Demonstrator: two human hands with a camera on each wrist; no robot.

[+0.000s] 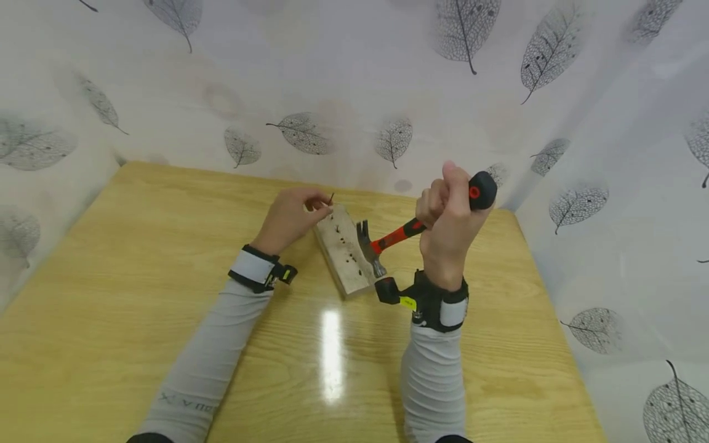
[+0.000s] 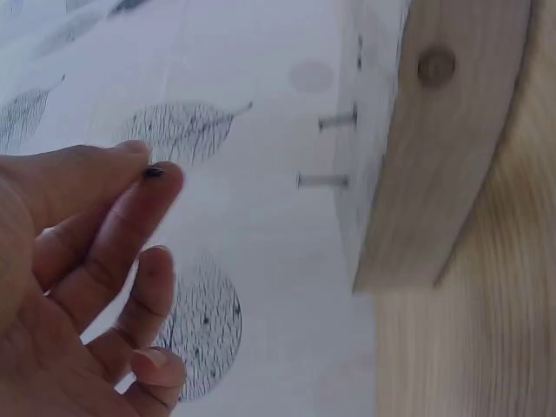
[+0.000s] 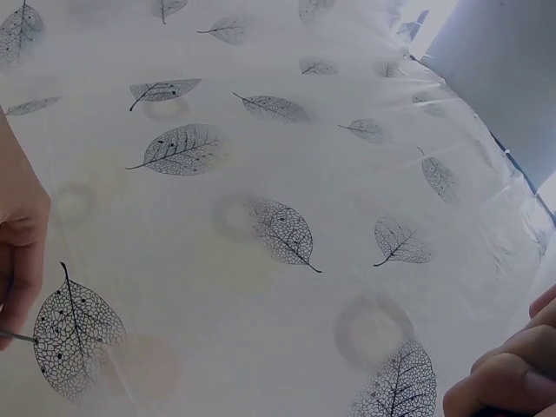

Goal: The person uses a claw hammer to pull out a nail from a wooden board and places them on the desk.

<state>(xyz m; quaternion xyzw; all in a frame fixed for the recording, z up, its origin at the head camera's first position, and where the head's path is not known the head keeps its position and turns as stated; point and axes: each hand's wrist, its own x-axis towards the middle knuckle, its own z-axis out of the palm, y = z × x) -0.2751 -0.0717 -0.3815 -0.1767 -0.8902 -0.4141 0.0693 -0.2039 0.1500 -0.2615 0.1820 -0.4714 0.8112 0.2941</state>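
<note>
My left hand [image 1: 296, 212] pinches a thin nail [image 1: 331, 199] between thumb and forefinger over the far end of a pale wooden block [image 1: 344, 261]. In the left wrist view only a dark bit of that nail [image 2: 154, 172] shows at the fingertips. Several nails stand out of the block's face there, one nail [image 2: 321, 181] near its end. My right hand [image 1: 451, 215] grips the black and red handle of a claw hammer [image 1: 399, 235]. The hammer's metal head hangs just right of the block. The right wrist view shows some fingers [image 3: 512, 373] but no hammer.
The block lies on a glossy wooden table [image 1: 166, 295]. Behind the table and along its right side hangs a white sheet [image 1: 343, 80] printed with dark leaves. Each wrist wears a strapped camera, the right camera [image 1: 388, 290] close to the block's near end.
</note>
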